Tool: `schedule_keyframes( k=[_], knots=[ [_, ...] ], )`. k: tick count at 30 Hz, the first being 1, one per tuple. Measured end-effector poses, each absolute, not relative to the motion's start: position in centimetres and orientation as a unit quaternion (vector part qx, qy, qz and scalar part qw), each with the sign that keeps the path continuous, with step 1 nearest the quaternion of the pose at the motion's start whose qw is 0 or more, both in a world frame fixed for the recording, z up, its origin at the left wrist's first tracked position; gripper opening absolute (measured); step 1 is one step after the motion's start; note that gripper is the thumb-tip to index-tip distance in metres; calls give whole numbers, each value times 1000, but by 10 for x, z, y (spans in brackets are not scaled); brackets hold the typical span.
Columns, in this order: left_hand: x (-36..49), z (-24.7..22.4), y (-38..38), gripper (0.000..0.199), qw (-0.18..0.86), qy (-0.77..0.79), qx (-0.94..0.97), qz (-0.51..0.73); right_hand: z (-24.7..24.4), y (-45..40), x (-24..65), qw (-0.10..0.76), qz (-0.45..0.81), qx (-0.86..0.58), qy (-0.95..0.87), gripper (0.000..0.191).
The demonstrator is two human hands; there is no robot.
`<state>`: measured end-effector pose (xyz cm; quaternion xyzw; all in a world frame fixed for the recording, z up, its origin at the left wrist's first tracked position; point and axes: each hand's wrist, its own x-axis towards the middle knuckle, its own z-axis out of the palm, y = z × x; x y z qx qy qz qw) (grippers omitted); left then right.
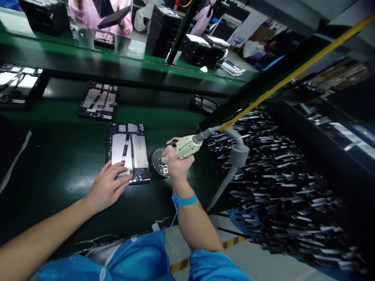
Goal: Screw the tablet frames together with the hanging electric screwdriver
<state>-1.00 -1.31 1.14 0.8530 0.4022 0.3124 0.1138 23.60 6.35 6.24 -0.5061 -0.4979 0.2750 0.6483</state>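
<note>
An opened tablet (140, 150) with a silver battery and a dark flat cable lies on the green bench in front of me. My left hand (109, 185) rests on its lower left corner, fingers stretched out and slightly apart. My right hand (178, 164) is wrapped round a pale green electric screwdriver (186, 147), tilted with its front end down to the left. That end is over a round metal dish with a holed top (159, 166), just right of the tablet. The fingers hide the bit, so I cannot tell if it touches the dish. A blue strap (186, 200) circles my right wrist.
More opened tablets lie further back, one (99, 100) behind mine and one (19, 84) at far left. A yellow air-line-like cord (293, 74) and a grey cable (224, 187) hang right. Beside them stands a rack of dark parts (281, 171). A person in pink (84, 15) works opposite.
</note>
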Motion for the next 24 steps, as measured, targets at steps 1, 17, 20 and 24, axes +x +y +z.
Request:
schedule_keyframes(
  k=[1,17,20,24],
  knots=[
    [-10,11,-13,25,114,403,853,313,62,63,236,648,276,-508,-497,20],
    [-6,5,-11,30,124,412,846,315,78,56,222,701,282,-438,-487,17],
    [-6,5,-11,33,138,416,844,310,85,41,199,694,344,-374,-510,21],
    [-6,6,-10,35,154,416,840,312,78,25,172,630,434,-327,-554,25]
  ],
)
